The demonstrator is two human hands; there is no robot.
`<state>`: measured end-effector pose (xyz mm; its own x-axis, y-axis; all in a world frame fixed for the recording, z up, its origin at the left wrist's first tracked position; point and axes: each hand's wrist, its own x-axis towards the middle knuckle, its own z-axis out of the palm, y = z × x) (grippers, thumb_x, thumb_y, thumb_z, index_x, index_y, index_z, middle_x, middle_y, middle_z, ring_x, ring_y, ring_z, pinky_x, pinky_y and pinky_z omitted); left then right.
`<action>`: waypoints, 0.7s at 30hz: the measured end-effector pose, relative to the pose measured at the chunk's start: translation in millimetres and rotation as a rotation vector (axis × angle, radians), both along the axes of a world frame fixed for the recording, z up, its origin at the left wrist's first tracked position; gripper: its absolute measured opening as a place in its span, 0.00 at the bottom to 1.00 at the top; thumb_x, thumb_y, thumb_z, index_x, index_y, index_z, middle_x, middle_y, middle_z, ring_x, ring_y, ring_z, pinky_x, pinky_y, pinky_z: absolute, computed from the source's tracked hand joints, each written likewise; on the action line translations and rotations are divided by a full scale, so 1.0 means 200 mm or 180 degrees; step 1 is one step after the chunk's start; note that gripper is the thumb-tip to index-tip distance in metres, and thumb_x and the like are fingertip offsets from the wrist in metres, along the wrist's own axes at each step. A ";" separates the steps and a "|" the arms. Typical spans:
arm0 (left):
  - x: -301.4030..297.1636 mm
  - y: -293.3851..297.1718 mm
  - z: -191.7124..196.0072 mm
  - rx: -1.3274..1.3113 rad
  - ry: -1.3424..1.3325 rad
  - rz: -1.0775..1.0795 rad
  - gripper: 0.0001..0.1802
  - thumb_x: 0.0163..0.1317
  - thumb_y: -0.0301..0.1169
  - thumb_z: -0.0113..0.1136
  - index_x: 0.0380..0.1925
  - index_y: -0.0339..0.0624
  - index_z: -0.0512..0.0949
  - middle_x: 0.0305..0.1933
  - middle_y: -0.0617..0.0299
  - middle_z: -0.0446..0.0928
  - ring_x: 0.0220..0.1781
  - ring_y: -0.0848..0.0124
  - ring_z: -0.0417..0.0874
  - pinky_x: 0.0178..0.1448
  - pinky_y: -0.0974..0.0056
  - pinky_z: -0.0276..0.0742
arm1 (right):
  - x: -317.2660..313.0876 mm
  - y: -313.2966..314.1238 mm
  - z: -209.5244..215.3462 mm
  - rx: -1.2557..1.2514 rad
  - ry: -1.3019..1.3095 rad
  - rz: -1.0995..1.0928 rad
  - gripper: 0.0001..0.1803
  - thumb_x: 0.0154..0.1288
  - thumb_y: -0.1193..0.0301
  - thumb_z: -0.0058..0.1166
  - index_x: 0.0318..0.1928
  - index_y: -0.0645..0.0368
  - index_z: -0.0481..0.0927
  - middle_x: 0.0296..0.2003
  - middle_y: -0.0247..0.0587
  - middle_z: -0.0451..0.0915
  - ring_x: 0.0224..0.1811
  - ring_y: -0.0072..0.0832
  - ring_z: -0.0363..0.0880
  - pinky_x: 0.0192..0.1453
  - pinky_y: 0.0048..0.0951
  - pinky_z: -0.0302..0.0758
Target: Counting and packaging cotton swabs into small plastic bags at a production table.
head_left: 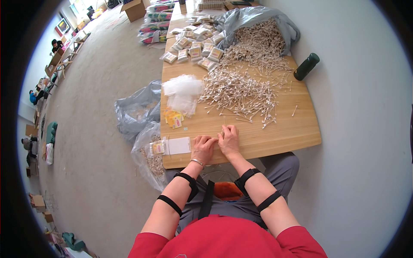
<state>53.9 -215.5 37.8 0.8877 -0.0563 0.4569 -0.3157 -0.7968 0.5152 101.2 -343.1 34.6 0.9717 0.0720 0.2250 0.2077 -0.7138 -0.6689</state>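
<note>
Near the front edge of the table, my left hand [204, 148] and my right hand [229, 139] almost meet at the fingertips. A cotton swab [224, 120] sticks up from my right hand's closed fingers. Bent and pressed together, my left fingers hide whatever they may hold. Beside my left hand lies a flat white box or card [179, 145], with a small filled packet of cotton swabs [158, 148] at its left end. A large loose pile of cotton swabs [241, 92] spreads beyond my hands.
Yellow cards [174, 119] and empty transparent bags [183, 90] lie at the table's left. Filled packets [195, 52] are heaped farther back, beside a grey sack [245, 19] spilling swabs. A dark green bottle [306, 66] stands by the wall. Plastic bags [140, 112] sit left of the table.
</note>
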 end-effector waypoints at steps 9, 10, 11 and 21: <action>-0.01 0.04 -0.01 0.0027 0.0061 -0.0266 0.09 0.50 0.26 0.60 0.34 0.45 0.77 0.40 0.59 0.75 0.47 0.59 0.74 0.53 0.56 0.66 | 0.08 0.07 -0.01 0.0849 -0.0171 0.0560 0.18 0.52 0.80 0.53 0.46 0.61 0.77 0.35 0.44 0.78 0.38 0.39 0.75 0.45 0.36 0.74; -0.01 0.04 -0.01 0.0029 0.0065 -0.0255 0.09 0.50 0.26 0.60 0.34 0.45 0.77 0.40 0.59 0.75 0.47 0.59 0.74 0.53 0.56 0.66 | 0.08 0.06 0.00 0.0863 -0.0216 0.0711 0.17 0.53 0.81 0.53 0.45 0.60 0.78 0.33 0.43 0.79 0.35 0.37 0.76 0.40 0.34 0.76; -0.01 0.02 0.01 -0.0011 0.0110 0.0030 0.13 0.50 0.26 0.61 0.38 0.44 0.76 0.45 0.56 0.74 0.52 0.57 0.72 0.57 0.55 0.64 | 0.08 0.05 0.01 0.0853 -0.0209 0.0709 0.17 0.53 0.81 0.53 0.45 0.60 0.78 0.33 0.43 0.79 0.35 0.37 0.76 0.40 0.34 0.76; 0.02 -0.02 0.00 0.0105 0.0191 0.0530 0.20 0.54 0.29 0.59 0.48 0.38 0.73 0.54 0.50 0.69 0.62 0.52 0.65 0.69 0.50 0.56 | -0.02 -0.08 0.03 -0.0084 -0.0615 0.0424 0.11 0.52 0.74 0.58 0.39 0.54 0.81 0.35 0.34 0.76 0.42 0.36 0.72 0.46 0.36 0.70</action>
<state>57.0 -218.5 37.8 0.9116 0.0798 0.4032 -0.1473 -0.8523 0.5018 97.4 -359.9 40.1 0.8924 0.2048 0.4021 0.4234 -0.6882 -0.5891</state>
